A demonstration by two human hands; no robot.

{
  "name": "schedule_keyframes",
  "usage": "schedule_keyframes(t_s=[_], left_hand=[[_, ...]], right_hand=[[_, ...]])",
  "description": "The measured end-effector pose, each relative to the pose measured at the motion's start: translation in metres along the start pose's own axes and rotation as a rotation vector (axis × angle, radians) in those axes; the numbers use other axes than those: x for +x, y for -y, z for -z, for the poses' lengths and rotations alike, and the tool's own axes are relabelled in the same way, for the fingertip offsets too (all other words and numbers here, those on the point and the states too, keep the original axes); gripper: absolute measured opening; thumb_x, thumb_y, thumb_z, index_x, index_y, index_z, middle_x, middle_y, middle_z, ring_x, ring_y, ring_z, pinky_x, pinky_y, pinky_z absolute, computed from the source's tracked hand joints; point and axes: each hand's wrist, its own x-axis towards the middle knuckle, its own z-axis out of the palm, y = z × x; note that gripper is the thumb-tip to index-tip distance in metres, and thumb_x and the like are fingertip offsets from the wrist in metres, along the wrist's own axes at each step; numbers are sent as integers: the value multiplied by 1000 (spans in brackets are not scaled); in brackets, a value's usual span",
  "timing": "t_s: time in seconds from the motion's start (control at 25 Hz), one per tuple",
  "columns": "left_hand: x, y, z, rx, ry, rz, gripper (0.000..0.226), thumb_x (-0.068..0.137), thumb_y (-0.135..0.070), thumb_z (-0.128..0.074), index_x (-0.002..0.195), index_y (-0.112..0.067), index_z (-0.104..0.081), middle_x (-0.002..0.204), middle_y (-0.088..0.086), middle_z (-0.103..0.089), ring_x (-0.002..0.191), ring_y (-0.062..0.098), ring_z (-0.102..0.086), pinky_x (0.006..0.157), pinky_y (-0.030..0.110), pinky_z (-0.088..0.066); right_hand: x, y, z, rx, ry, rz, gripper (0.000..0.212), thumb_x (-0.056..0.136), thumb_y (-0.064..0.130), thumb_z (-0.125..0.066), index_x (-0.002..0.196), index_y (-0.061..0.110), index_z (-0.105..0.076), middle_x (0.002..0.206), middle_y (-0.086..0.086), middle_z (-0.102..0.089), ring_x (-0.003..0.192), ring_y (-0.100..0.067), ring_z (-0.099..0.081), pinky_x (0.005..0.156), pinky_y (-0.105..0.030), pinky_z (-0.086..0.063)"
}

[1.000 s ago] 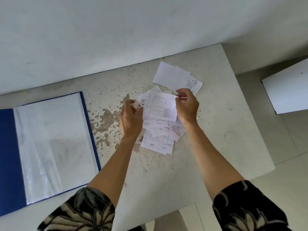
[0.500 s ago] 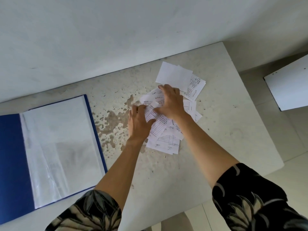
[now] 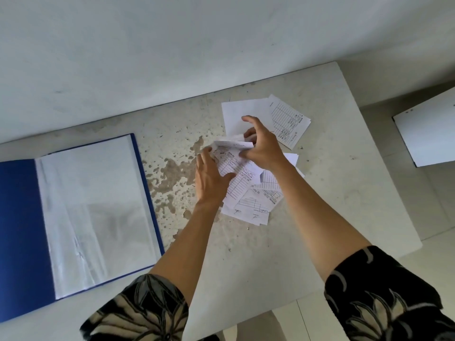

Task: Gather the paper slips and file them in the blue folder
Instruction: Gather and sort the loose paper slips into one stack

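Several white paper slips with printed tables lie in a loose pile [image 3: 256, 205] at the middle of the pale table. Both hands work at the top of this pile. My left hand [image 3: 210, 178] grips the left edge of a small stack of slips [image 3: 236, 168] lifted off the pile. My right hand [image 3: 263, 146] pinches the top right of the same stack, fingers curled. Two more slips lie beyond the hands: a blank one [image 3: 236, 112] and a printed one [image 3: 289, 121]. The blue folder [image 3: 22, 232] lies open at the left, its clear sleeve pages [image 3: 98, 205] facing up.
The table [image 3: 344, 193] is worn, with brown flaked patches [image 3: 172, 173] between folder and slips. Its back edge meets a white wall [image 3: 172, 45]. The right edge drops to a tiled floor, where a white board [image 3: 426, 134] stands.
Half a second ago both hands pressed flat on the pile; now they have lifted a small stack of slips and hold it between them, slightly crumpled at the top.
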Motion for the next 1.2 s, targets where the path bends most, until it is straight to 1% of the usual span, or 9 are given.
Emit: schedule_keyframes(t_s=[0.16, 0.28, 0.36, 0.48, 0.76, 0.88, 1.0, 1.12, 1.2], left_hand=[[7, -11, 16, -261, 19, 161, 93, 67, -20, -94, 139, -16, -35, 109, -2, -59, 92, 15, -62, 72, 14, -50], [18, -6, 27, -407, 111, 266, 46, 78, -16, -85, 118, -19, -63, 98, -3, -74, 92, 20, -73, 80, 36, -63], [19, -4, 34, -461, 87, 308, 25, 83, -16, -80, 105, -22, -71, 95, 2, -77, 92, 28, -74, 82, 47, -63], [16, -2, 46, -556, 65, 341, 24, 91, -12, -72, 115, -14, -68, 95, -1, -75, 90, 22, -72, 75, 29, -60], [8, 4, 69, -701, -42, 509, 37, 98, -14, -63, 133, -22, -54, 103, -13, -71, 97, 15, -66, 85, 34, -57], [4, 10, 76, -935, 45, 611, 45, 93, -12, -71, 134, -15, -54, 120, 2, -69, 107, 26, -68, 87, 41, -60], [1, 14, 79, -894, 37, 620, 34, 95, -11, -67, 128, -10, -60, 119, 5, -71, 110, 31, -68, 86, 44, -60], [-2, 18, 80, -876, -8, 611, 24, 97, -12, -63, 121, -11, -64, 118, 6, -73, 111, 31, -68, 97, 50, -56], [-6, 19, 84, -870, -7, 606, 26, 95, -9, -66, 121, -12, -63, 117, 5, -73, 109, 30, -69, 97, 51, -56]], right_hand=[[-11, 4, 18, 177, 78, -47, 84, 73, 7, -89, 143, 30, -50, 102, -1, -69, 91, -15, -70, 64, -19, -57], [-15, 5, 21, 292, 93, -63, 79, 70, 7, -92, 137, 30, -57, 108, -1, -74, 100, -17, -73, 78, -35, -65], [-18, 4, 21, 293, 79, -63, 80, 67, 12, -95, 136, 27, -57, 118, -1, -74, 108, -17, -72, 85, -33, -63], [-27, 3, 21, 263, 101, -93, 78, 67, 18, -96, 134, 27, -57, 117, 4, -77, 101, -10, -74, 78, -21, -60], [-43, 24, -11, 675, 16, -182, 19, 99, 12, -65, 115, 7, -75, 101, -13, -80, 91, -26, -79, 84, -43, -65], [-54, 39, -31, 817, 5, -238, 18, 103, 18, -60, 106, 12, -76, 97, -12, -78, 87, -26, -75, 74, -35, -62], [-65, 51, -49, 867, 9, -286, 29, 107, 26, -51, 104, 9, -74, 99, -7, -77, 91, -22, -74, 81, -36, -60], [-75, 55, -62, 688, 13, -223, 25, 104, 33, -57, 125, 22, -67, 113, 11, -73, 102, -4, -70, 83, -23, -58], [-81, 55, -67, 595, 1, -165, 39, 99, 20, -67, 137, 25, -59, 119, 12, -71, 104, 1, -68, 80, -16, -57]])
